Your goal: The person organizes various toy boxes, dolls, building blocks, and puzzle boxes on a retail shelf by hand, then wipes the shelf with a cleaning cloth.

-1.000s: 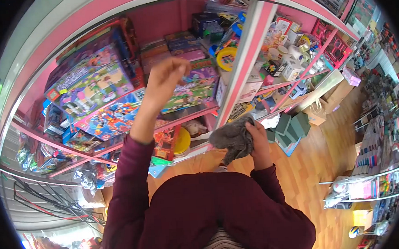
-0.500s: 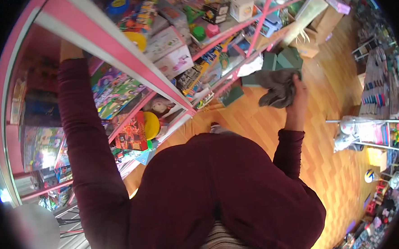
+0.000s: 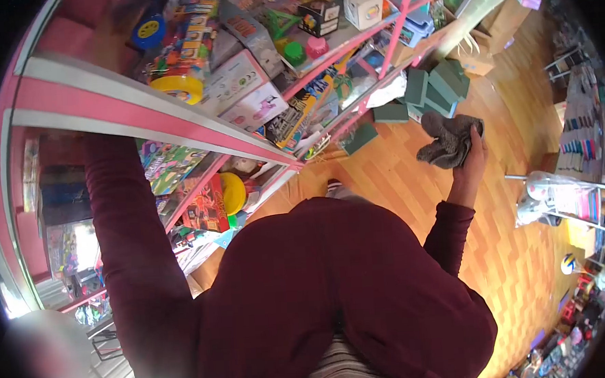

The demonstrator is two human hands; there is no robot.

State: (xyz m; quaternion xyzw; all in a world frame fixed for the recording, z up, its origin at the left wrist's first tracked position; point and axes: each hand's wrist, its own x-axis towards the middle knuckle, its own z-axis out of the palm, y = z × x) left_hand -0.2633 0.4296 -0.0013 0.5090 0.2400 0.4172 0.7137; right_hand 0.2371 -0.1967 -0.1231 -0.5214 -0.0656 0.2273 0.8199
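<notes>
In my right hand (image 3: 475,156) is a crumpled dark grey cloth (image 3: 450,139), gripped at its right side and hanging over the wooden floor. Several dark green boxes (image 3: 417,87) lie beyond the cloth, apart from it. My left arm (image 3: 122,205) in its maroon sleeve reaches into the pink-framed shelf unit (image 3: 176,127). A pink and white crossbar hides the end of that arm, so I cannot make out my left hand. Near the crossbar are a yellow round lid (image 3: 181,88) and packaged toys (image 3: 195,37).
A red box (image 3: 206,204) and a yellow disc (image 3: 233,192) sit on a lower shelf. Cardboard boxes (image 3: 496,32) stand at the far end of the floor. A metal rack (image 3: 578,219) and a ball (image 3: 568,264) are on the right, near crowded goods.
My right hand has moved slightly right with the cloth, away from the green boxes. The view has shifted, and the crossbar now covers my left wrist, which showed before.
</notes>
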